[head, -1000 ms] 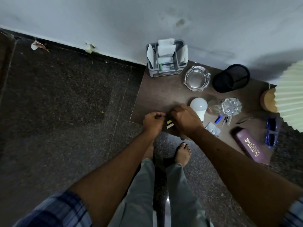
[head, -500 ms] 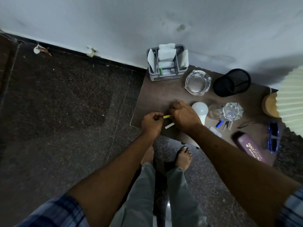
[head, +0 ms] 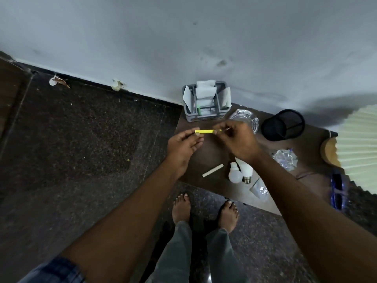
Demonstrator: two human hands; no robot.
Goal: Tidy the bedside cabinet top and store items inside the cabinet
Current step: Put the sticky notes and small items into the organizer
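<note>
STEP: clearing small items, I judge | HANDS: my left hand (head: 183,144) pinches one end of the yellow stick (head: 205,131), right hand (head: 237,139) the other | POSITION: stick level above cabinet top (head: 204,156), near caddy (head: 189,116) | NEXT: probably stow it; white stick (head: 212,170) lies uncollected.

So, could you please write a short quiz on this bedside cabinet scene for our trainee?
1. True or false: the left hand and the right hand each pinch an end of the yellow stick.
2. What lies on the cabinet top just left of the two white bulbs? A) white stick B) spoon C) key
3. Fill in: the black mesh cup stands right of the glass ____.
Key: 1 true; 2 A; 3 ashtray.
</note>
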